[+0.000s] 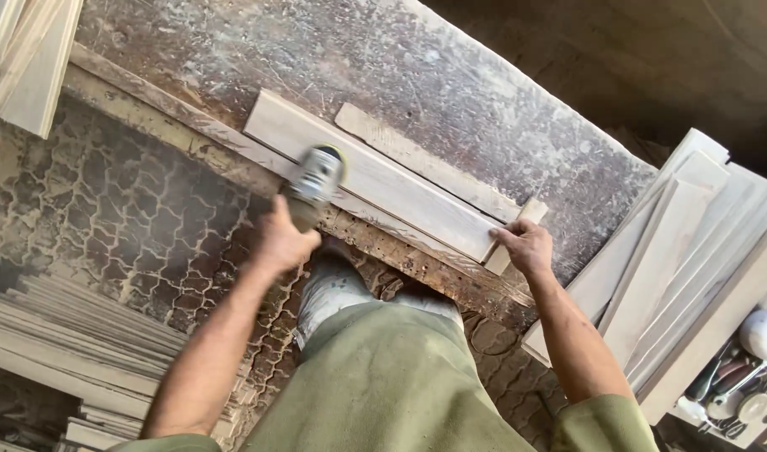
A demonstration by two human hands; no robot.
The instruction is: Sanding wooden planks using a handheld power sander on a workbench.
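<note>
A pale wooden board [400, 194] lies along the near edge of a dusty workbench [484, 84]. My left hand [281, 243] grips a small power sander [316, 177] that rests on the board's left part. My right hand [526, 247] presses on the board's right end, next to a short wooden block [526, 213]. A thinner, rougher strip of wood [417, 159] lies on the bench just behind the board, alongside it. My legs and a green garment show below the bench edge.
A stack of pale boards [693, 251] leans at the right, with a white cup and tools [748, 377] beside it. Thin slats [74, 351] are piled on the patterned floor at lower left. More boards [23, 59] sit at upper left.
</note>
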